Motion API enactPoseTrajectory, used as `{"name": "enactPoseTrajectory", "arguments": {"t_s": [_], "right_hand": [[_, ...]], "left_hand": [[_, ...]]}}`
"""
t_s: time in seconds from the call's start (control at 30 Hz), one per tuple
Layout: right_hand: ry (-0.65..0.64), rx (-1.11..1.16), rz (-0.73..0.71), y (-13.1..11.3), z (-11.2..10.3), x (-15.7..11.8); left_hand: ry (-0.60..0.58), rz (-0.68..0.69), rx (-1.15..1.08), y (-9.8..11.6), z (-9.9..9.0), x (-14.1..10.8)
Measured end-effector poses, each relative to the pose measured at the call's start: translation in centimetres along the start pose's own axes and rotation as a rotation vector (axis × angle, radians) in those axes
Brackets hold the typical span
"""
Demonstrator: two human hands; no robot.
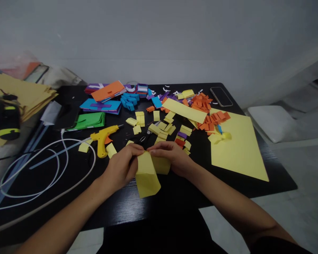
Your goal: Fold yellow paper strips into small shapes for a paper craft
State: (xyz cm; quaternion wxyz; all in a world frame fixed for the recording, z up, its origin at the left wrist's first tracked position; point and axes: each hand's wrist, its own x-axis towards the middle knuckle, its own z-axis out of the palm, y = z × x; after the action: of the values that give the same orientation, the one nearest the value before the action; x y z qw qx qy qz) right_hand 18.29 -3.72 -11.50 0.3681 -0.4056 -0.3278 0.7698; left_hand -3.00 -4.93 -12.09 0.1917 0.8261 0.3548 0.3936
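A folded piece of yellow paper [147,176] hangs between my two hands above the front of the black table. My left hand [123,164] pinches its top edge from the left, and my right hand [173,157] pinches the same edge from the right, the fingertips almost meeting. One flap drops toward me while another part shows behind, under the right hand. Just beyond my hands lie small folded yellow paper pieces [163,128] and a pair of scissors [145,135], partly covered. To the left of my left hand rests a yellow glue gun [103,139].
Green [90,120], blue [100,106] and orange [108,91] folded papers sit at the back left. Orange paper pieces [201,104] pile up near a large yellow sheet [235,148]. A phone [221,96] lies at the back right. White cable [60,165] loops across the left side.
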Motion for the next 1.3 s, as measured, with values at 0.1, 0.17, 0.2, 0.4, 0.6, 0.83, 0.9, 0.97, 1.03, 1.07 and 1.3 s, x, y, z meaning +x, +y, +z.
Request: {"name": "enactPoseTrajectory", "arguments": {"t_s": [0.1, 0.17, 0.2, 0.4, 0.6, 0.83, 0.9, 0.97, 1.03, 1.07, 1.3], "right_hand": [[-0.018, 0.024, -0.001, -0.1, 0.0, -0.1], [-0.045, 0.006, -0.042, -0.2, -0.1, -0.2], [-0.06, -0.021, -0.083, -0.3, -0.2, -0.2], [-0.132, -0.318, -0.345, -0.2, -0.9, -0.2], [-0.101, -0.193, -0.337, 0.5, -1.2, 0.4], [-0.078, -0.213, -0.352, 0.4, -1.3, 0.6], [-0.088, -0.299, -0.39, 0.4, -1.3, 0.4], [-0.094, -0.386, -0.431, 0.3, -1.3, 0.2], [-0.094, -0.472, -0.471, 0.2, -1.3, 0.0], [-0.092, -0.513, -0.485, 0.1, -1.3, -0.1], [-0.05, -0.723, -0.536, -0.7, -1.2, -0.5]], "left_hand": [[0.061, -0.071, 0.035, 0.1, -0.2, 0.1], [0.076, -0.099, 0.04, 0.3, -0.3, 0.3], [0.075, -0.101, 0.032, 0.3, -0.4, 0.4], [0.067, -0.1, -0.019, 0.3, -0.6, 0.6], [0.03, -0.121, -0.064, 0.4, -0.8, 0.9], [-0.016, -0.248, -0.167, 0.4, -0.9, 1.2], [-0.019, -0.216, -0.139, 0.4, -1.0, 1.3], [-0.016, -0.168, -0.097, 0.4, -1.1, 1.3], [-0.02, -0.123, -0.068, 0.5, -1.2, 1.3], [-0.023, -0.104, -0.06, 0.5, -1.2, 1.3], [-0.061, -0.047, -0.104, 0.4, -1.5, 1.6]]}}
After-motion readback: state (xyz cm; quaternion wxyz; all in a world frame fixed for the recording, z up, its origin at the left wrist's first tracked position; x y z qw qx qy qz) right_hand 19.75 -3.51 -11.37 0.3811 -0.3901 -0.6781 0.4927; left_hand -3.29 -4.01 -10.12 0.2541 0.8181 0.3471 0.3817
